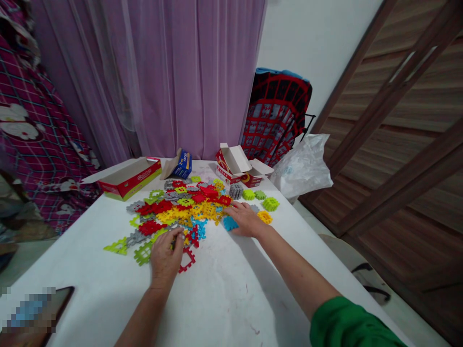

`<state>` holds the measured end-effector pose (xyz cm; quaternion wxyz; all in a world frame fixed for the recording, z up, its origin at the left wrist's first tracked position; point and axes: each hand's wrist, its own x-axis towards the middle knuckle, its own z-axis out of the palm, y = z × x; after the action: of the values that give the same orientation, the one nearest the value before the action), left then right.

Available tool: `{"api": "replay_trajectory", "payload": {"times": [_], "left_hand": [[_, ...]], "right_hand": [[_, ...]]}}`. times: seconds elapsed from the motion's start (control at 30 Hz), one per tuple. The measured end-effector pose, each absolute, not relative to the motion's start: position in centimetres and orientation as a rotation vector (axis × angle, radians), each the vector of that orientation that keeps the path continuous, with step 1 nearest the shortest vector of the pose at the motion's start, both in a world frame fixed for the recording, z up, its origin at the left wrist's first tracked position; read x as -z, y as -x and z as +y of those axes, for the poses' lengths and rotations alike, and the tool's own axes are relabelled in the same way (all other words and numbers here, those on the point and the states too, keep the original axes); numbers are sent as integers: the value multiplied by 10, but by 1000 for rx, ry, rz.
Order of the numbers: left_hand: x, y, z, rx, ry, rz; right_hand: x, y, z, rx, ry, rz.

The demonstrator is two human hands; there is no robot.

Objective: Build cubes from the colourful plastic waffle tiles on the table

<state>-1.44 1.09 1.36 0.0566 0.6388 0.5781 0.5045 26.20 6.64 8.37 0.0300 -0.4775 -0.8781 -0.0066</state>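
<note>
A heap of flat plastic interlocking building pieces (202, 210) with notched edges, in yellow, red, grey, green and blue, spreads over the white table. My left hand (164, 253) is at the heap's near edge, its fingers curled and thumb bent in. Whatever they pinch is hidden. Beside it lie a green square piece (143, 254) and a red open-framed piece (188, 260). On the heap's right side, my right hand (246, 220) has its thumb and fingers around a blue notched block (229, 223), partly covered by the hand.
Assembled blocks stand on the right: a grey one (236, 191), a green one (270, 204) and a yellow one (265, 217). Behind are a red-green box (132, 180), a blue box (183, 165) and red-white boxes (231, 166). A plastic bag (304, 166) hangs at the right edge; a phone-like device (60, 308) lies front left.
</note>
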Motion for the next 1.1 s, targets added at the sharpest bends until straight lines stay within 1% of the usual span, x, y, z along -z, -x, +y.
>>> {"api": "replay_trajectory", "payload": {"times": [0.2, 0.83, 1.1], "left_hand": [[-13, 14, 12, -1534, -1947, 1772], [-11, 15, 12, -1536, -1921, 1753], [-12, 14, 11, -1527, -1921, 1762]], "right_hand": [[-85, -257, 76, 6, 1487, -2842], [-83, -252, 76, -73, 1511, -2842], [-95, -250, 64, -119, 1476, -2773]]}}
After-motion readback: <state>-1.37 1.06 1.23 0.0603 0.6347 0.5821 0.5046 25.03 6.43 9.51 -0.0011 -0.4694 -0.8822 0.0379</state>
